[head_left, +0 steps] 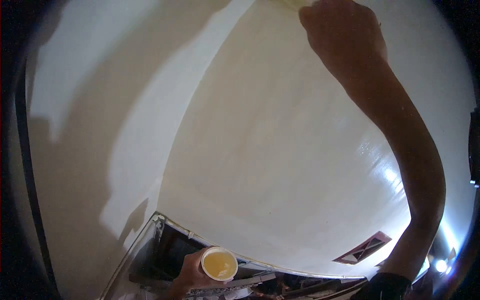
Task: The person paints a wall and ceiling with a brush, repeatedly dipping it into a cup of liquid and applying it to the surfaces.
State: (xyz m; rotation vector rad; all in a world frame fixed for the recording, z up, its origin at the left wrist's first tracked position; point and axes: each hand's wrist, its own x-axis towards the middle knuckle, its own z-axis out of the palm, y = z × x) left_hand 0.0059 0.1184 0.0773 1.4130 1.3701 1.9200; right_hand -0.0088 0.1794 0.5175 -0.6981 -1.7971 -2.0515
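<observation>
Low in the head view, my left hand (189, 272) is closed around a small white cup (204, 261). Pale yellow liquid (219, 265) shows inside it, with a lighter patch on the surface. My right arm stretches up along the right side, and my right hand (345, 27) is closed at the top edge, against the pale wall (260, 125). Beside its fingers a pale yellowish thing (287, 4) is partly cut off by the frame; its kind cannot be made out. The wall has faint streaks and a wet-looking shine at the right.
A second white wall surface (85, 165) meets the first at a corner on the left and carries large shadows. A small reddish-framed vent (364, 248) sits low on the right. Below the wall's lower edge is dark clutter (280, 286). A bright lamp (441, 265) shines at lower right.
</observation>
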